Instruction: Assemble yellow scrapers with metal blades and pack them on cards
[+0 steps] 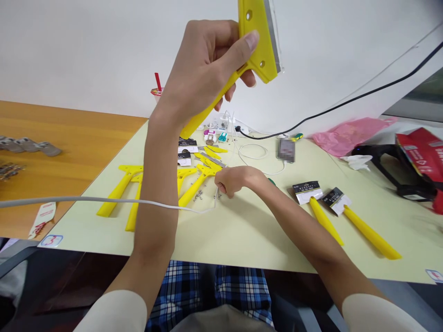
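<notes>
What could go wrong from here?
The right hand is close beside loose metal bits, so a sweep could scatter them. The white cable crosses the left forearm in this view and might snag. The raised yellow scraper in the left hand has a metal blade; it could cut if uncovered.

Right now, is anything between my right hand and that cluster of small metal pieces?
In this view, a pale cable crosses between your right hand and the small metal pieces; whether it truly blocks reach is unclear.
</notes>
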A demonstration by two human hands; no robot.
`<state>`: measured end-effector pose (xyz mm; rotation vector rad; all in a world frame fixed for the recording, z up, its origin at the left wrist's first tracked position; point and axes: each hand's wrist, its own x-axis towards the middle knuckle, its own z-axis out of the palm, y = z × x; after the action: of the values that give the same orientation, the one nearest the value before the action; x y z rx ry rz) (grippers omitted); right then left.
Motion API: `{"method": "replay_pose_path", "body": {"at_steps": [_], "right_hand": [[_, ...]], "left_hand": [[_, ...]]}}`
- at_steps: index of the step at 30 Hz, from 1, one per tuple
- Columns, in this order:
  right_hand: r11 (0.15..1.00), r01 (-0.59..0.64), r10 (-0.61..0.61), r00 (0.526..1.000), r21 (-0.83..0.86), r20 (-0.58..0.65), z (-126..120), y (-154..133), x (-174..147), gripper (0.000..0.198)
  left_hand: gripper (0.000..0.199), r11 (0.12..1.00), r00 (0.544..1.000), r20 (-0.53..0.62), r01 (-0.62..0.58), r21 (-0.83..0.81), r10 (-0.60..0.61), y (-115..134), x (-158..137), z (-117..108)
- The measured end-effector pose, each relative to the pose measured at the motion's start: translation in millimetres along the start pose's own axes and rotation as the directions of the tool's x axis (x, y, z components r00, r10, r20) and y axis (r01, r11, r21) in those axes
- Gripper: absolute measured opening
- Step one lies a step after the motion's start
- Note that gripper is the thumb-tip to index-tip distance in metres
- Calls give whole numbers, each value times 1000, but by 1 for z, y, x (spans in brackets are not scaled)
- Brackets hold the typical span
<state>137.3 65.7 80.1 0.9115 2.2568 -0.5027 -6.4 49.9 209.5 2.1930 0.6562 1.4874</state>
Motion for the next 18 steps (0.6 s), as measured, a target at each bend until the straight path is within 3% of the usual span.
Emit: {"method": "replay_pose_path", "body": {"at_steps": [6, 13, 18], "right_hand": [[999, 15, -14, 1000, -47, 20, -1, -2, 0, 24], [997, -56, 59, 995, -46, 75, -4, -9, -9, 25], [991, -100, 104, 994, -88, 45, -4, -9, -9, 18]], "left_hand": [[35, 1000, 1000, 1, 13, -19, -13, 1, 0, 1], [34, 995, 995, -16, 94, 30, -93, 3, 0, 3], [37, 990, 992, -41, 125, 69, -122, 3, -1, 3]]}}
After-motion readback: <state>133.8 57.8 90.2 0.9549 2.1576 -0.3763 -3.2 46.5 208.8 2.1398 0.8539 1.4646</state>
